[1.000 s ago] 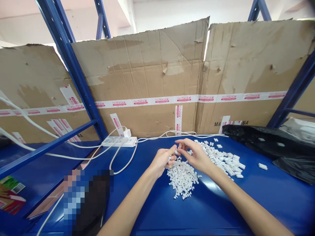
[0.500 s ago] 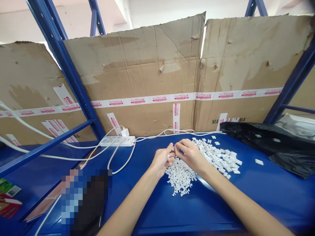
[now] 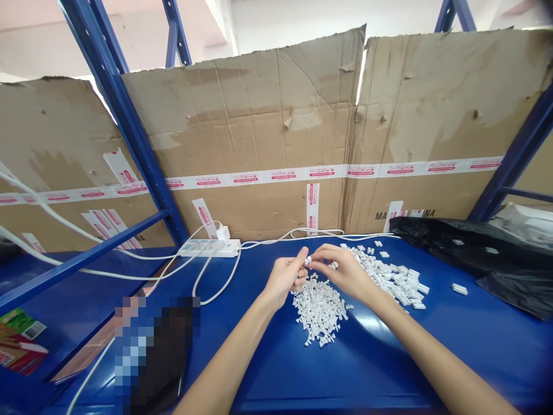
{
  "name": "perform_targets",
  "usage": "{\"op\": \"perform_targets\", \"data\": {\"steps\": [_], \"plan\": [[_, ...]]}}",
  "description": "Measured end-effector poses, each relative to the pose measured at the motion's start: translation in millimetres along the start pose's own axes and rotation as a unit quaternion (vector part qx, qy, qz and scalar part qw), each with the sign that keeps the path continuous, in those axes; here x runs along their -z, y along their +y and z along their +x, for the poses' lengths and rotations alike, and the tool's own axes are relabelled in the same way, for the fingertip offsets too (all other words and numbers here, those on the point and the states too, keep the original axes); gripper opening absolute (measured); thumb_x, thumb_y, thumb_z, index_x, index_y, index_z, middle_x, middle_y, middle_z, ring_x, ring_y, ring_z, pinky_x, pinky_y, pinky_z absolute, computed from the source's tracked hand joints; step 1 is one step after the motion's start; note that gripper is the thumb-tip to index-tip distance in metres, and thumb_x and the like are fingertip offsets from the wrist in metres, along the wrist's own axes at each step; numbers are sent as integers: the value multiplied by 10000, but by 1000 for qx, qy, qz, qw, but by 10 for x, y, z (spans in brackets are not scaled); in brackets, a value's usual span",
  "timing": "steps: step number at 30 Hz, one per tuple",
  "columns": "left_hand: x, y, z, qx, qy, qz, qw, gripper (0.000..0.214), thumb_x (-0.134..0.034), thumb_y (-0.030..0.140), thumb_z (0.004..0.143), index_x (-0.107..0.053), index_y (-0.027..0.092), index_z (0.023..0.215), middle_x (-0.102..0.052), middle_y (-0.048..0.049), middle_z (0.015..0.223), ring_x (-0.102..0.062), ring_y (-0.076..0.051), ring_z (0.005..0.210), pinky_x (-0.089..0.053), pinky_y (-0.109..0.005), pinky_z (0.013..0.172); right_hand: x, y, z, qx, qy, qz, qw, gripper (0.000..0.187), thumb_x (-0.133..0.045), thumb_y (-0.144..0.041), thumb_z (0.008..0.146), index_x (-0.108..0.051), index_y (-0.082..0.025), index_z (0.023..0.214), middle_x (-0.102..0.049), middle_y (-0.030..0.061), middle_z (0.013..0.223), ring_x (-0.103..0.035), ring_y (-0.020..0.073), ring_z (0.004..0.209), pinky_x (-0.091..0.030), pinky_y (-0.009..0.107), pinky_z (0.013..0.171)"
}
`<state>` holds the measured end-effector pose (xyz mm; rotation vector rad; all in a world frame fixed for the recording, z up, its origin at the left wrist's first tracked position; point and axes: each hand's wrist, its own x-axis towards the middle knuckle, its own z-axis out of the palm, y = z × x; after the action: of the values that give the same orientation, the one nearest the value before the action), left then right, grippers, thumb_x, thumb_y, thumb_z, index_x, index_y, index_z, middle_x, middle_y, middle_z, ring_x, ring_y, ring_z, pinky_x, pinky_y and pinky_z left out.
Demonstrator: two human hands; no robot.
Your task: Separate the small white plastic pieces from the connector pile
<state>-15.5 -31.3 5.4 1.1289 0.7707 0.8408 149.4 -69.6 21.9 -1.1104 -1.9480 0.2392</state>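
Note:
My left hand (image 3: 287,273) is closed, its thumb and fingers pinching a small white plastic part (image 3: 307,261). My right hand (image 3: 339,270) meets it from the right, thumb and forefinger pinched at the same part. Between the fingertips the part is too small to make out in detail. Just below both hands lies a heap of tiny white plastic pieces (image 3: 320,311) on the blue tabletop. Behind my right hand spreads a pile of larger white plastic blocks (image 3: 401,282), partly hidden by that hand.
A white power strip (image 3: 209,248) with a plugged-in adapter (image 3: 223,233) stands at the back left, its cables trailing around. Black plastic sheeting (image 3: 458,245) lies at the right, near a single white block (image 3: 459,289). Cardboard (image 3: 259,138) walls the back. A dark, partly blurred-out object (image 3: 162,357) is front left.
My right hand's fingers have shifted slightly right and loosened a little, so the white part shows more between the hands. The whole view has moved a bit.

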Motion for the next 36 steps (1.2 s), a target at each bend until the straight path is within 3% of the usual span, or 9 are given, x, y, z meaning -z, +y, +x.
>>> {"op": "perform_targets", "data": {"steps": [3, 6, 8, 12, 15, 18, 27, 32, 36], "plan": [[5, 17, -13, -8, 19, 2, 1000, 665, -653, 710, 701, -672, 59, 832, -359, 57, 561, -283, -14, 408, -89, -193, 416, 70, 161, -17, -50, 75, -84, 992, 186, -546, -245, 900, -685, -194, 788, -665, 54, 811, -612, 188, 752, -471, 339, 725], [20, 44, -23, 4, 16, -39, 999, 677, -617, 697, 750, -667, 46, 928, -396, 42, 590, -311, -20, 421, -106, -187, 415, 161, 363, -58, -177, 144, -262, 938, 132, -608, -247, 818, -671, -159, 744, -647, 114, 817, -603, 274, 812, -437, 422, 740], [8, 34, -18, 10, 8, -54, 998, 662, -603, 672, 782, -648, 50, 1004, -417, 38, 600, -328, -26, 421, -113, -181, 410, 176, 401, -70, -206, 168, -296, 917, 158, -657, -303, 786, -677, -148, 809, -638, 135, 841, -591, 310, 853, -427, 446, 744], [-46, -44, 21, -28, 40, -34, 998, 663, -554, 661, 823, -585, 79, 1137, -433, 47, 566, -348, -51, 395, -137, -178, 390, 19, 163, -44, -75, 94, -75, 990, 179, -586, -347, 887, -671, -191, 904, -629, 61, 828, -595, 201, 766, -467, 345, 704], [-64, -91, 50, -40, 68, -8, 997, 693, -530, 694, 816, -566, 99, 1168, -474, 34, 579, -363, -56, 385, -166, -173, 378, -182, -31, -45, 30, 25, 15, 999, 134, -595, -299, 905, -687, -229, 973, -621, 54, 936, -607, 189, 889, -494, 342, 791], [-54, -115, 63, -29, 90, 8, 995, 713, -504, 726, 806, -578, 108, 1152, -473, 34, 577, -352, -50, 385, -192, -164, 377, -318, -53, -80, 76, 8, 23, 997, 161, -597, -228, 908, -681, -237, 1045, -604, 64, 987, -582, 209, 1033, -483, 382, 894], [-30, -151, 89, -46, 138, 59, 988, 649, -471, 712, 832, -642, 120, 1038, -498, 17, 545, -403, -79, 380, -237, -186, 366, -304, -31, -116, 58, -32, 1, 998, 113, -620, -167, 888, -652, -219, 983, -661, 38, 886, -585, 198, 912, -481, 351, 815], [-52, -135, 92, -59, 128, 95, 985, 641, -466, 733, 816, -648, 120, 872, -516, -2, 543, -417, -87, 383, -252, -196, 364, -339, -47, -115, -11, -2, 4, 1000, 91, -643, -143, 830, -619, -208, 889, -645, -1, 775, -604, 167, 763, -471, 315, 730], [-45, -123, 94, -46, 99, 35, 993, 600, -556, 726, 764, -585, 126, 780, -481, 16, 534, -370, -61, 377, -191, -183, 370, -305, -45, -89, -33, 38, 28, 998, 85, -639, -172, 829, -656, -213, 902, -687, 6, 810, -608, 150, 707, -476, 299, 690]]}}
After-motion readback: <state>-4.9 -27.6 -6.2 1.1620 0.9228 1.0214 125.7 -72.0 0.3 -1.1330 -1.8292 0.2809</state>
